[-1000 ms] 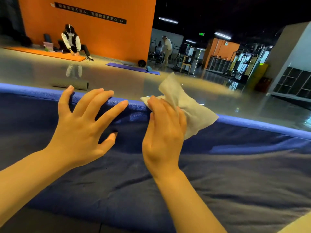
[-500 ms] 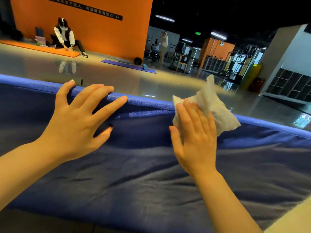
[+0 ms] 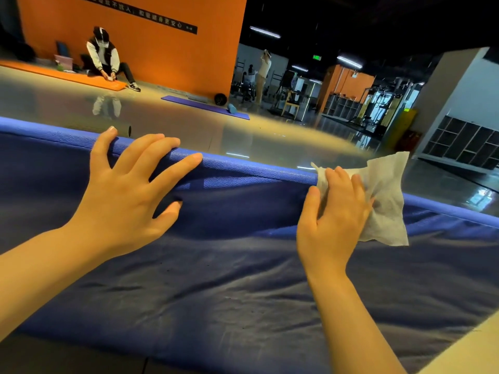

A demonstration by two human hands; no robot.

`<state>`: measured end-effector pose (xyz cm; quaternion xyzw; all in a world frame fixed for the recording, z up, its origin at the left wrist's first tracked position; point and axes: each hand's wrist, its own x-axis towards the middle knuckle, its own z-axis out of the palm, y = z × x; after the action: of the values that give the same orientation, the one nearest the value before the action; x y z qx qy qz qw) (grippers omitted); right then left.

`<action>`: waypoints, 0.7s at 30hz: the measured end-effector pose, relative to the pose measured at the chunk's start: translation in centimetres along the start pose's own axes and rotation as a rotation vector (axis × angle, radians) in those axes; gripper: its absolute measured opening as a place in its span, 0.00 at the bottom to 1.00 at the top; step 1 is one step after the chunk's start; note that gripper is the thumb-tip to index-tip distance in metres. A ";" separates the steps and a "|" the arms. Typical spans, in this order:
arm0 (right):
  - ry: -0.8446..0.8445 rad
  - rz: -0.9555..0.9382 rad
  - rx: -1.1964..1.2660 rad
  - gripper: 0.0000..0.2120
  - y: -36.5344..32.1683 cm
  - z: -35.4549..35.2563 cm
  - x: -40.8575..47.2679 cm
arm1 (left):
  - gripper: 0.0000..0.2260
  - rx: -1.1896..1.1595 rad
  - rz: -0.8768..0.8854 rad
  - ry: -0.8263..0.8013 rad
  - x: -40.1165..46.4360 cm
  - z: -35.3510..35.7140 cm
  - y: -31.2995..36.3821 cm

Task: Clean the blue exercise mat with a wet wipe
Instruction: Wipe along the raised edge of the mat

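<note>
At far left, beyond the mat, a seated person (image 3: 104, 59) works on an orange mat (image 3: 67, 74) against the orange wall, apart from the action. Left hand (image 3: 127, 195): fingers spread wide and straight, draped over the raised far edge of the blue exercise mat (image 3: 243, 279), thumb pressed against the near face; it braces the edge at the same spot as a second ago. Centre: the mat fills the foreground, its dull surface creased, its bright far rim running from left to right across the view; a purple mat (image 3: 205, 106) lies on the glossy floor behind. Right hand (image 3: 334, 222): fingers close together and gently bent, pressing the wet wipe (image 3: 383, 209) flat against the rim, with the loose corners of the wipe sticking up and out to the right. Over the last second this hand has slid with the wipe from just beside the left hand to well right of it. Judged from that travel, the far edge is being wiped in one rightward stroke, with the rim's right end and the broad surface probably yet to be cleaned.
</note>
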<state>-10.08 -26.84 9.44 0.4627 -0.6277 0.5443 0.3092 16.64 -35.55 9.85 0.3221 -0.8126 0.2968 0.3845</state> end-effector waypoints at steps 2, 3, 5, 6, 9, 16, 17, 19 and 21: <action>0.025 0.027 0.018 0.20 -1.7 1.1 -0.4 | 0.27 -0.001 -0.005 0.001 -0.1 -0.1 0.1; 0.034 0.034 0.029 0.20 -2.6 1.6 -0.7 | 0.27 -0.003 -0.009 0.000 -0.1 -0.2 0.1; 0.044 0.025 0.053 0.19 -4.5 2.6 -1.4 | 0.27 -0.005 -0.013 -0.002 -0.1 -0.3 0.2; 0.035 0.008 0.062 0.19 -5.6 3.1 -1.9 | 0.27 -0.006 -0.013 -0.004 -0.2 -0.4 0.2; -0.050 -0.090 0.104 0.21 -8.8 3.8 -3.8 | 0.28 -0.009 -0.007 -0.004 -0.3 -0.5 0.1; -0.182 -0.286 0.053 0.22 -7.5 2.7 -2.9 | 0.28 -0.007 -0.002 -0.014 -0.1 -0.5 -0.1; -0.202 -0.307 0.042 0.23 -6.9 2.3 -2.8 | 0.28 -0.005 0.004 -0.018 0.0 -0.4 -0.1; -0.229 -0.317 0.015 0.24 -5.3 1.5 -2.3 | 0.28 0.001 0.018 -0.026 0.0 -0.4 -0.1; -0.226 -0.303 -0.045 0.25 -3.2 0.7 -1.6 | 0.28 0.002 0.030 -0.033 0.0 -0.4 -0.2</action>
<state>-6.45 -27.02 9.14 0.6031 -0.5938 0.4219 0.3251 17.00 -35.41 10.13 0.3152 -0.8233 0.2978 0.3663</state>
